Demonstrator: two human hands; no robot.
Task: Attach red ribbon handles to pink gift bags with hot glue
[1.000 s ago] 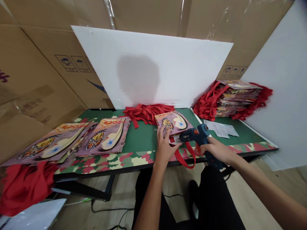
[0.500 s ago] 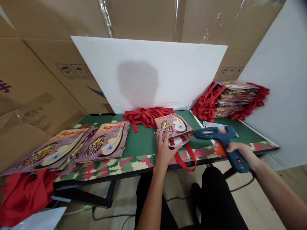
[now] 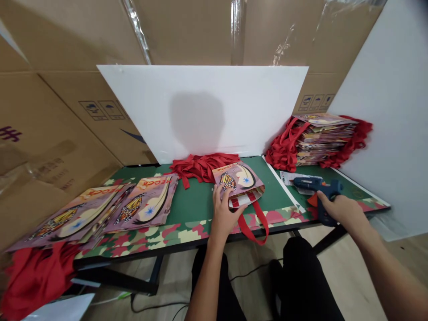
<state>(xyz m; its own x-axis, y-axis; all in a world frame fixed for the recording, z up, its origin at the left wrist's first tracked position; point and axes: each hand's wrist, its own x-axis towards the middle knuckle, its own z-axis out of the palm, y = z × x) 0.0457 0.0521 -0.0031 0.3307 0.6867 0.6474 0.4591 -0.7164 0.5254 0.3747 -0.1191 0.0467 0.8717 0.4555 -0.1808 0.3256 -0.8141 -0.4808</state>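
Butterfly-print bag (image 3: 238, 177) lies on the worktop (image 3: 192, 205), its mouth facing the person and gaping, with red strips on a white band showing inside. One red strap loop (image 3: 257, 238) hangs from the mouth past the worktop's edge, so that side looks fitted; whether the upper panel carries another cannot be told. Left hand (image 3: 224, 211) spreads over the mouth's left corner, fingers on the print, thumb by the lower lip; how firmly it pinches is unclear. Right hand (image 3: 339, 209) grips the glue gun (image 3: 329, 191), nozzle well apart from the bag.

Loose red straps (image 3: 203, 166) lie heaped behind, apparently unused. Two stacks at left, the outer stack (image 3: 72, 214) and inner stack (image 3: 145, 203), seem less complete than the right-hand stack (image 3: 324, 140), which has straps on both sides and looks finished.
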